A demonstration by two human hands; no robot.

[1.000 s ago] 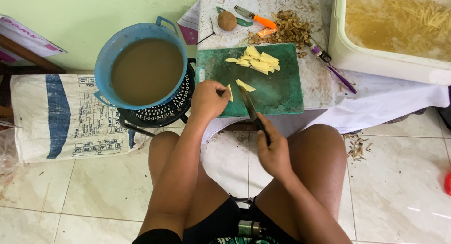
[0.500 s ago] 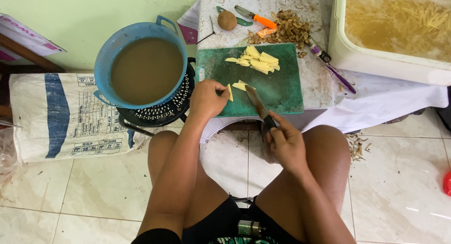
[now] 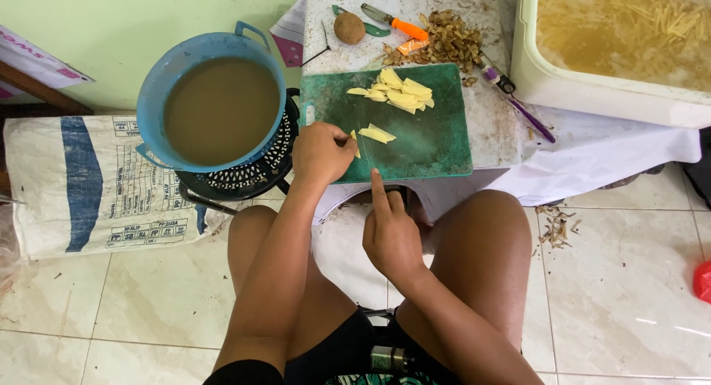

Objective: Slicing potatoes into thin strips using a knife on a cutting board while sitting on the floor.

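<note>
On green board (image 3: 437, 144) — slice (image 3: 355, 143) upright lengthwise

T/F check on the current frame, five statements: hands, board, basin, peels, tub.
1. The left hand pinches a pale yellow slice on the green plastic cutting board. True.
2. The right hand rests on the pile of slices at the board's far end. False: it is at the near edge, index finger out; the pile of pale slices lies untouched.
3. The round blue basin holds murky brown liquid. True.
4. The brown peelings lie inside the basin. False: they are on the table beyond the board.
5. The white tub is empty. False: it holds cloudy water and cut strips.
</note>
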